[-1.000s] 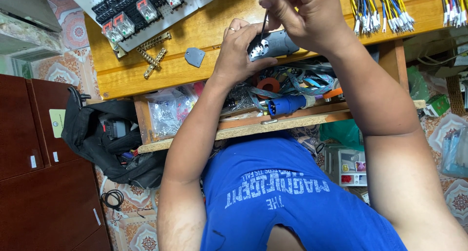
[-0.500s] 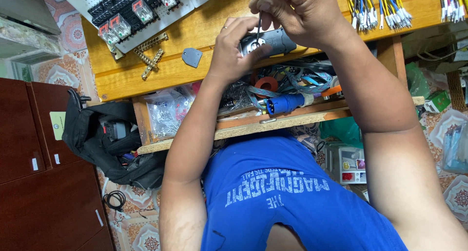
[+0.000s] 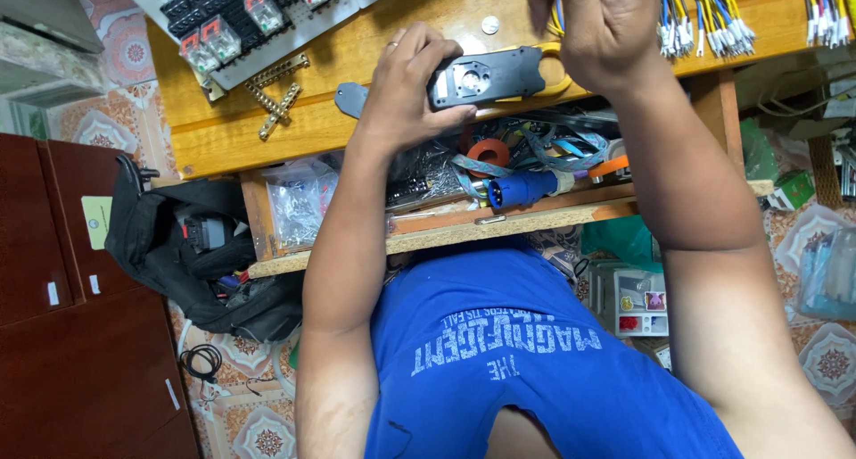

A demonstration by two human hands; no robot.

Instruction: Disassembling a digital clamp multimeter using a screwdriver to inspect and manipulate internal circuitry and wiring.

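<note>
The left hand is gripping the grey clamp meter by its rigid body; the right hand is pinching closed above it, contents unclear. Meter probably light, hard-cased.

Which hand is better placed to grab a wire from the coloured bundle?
Right. The right hand is beside the wire bundle; the left hand is wrapped around the clamp meter.
</note>
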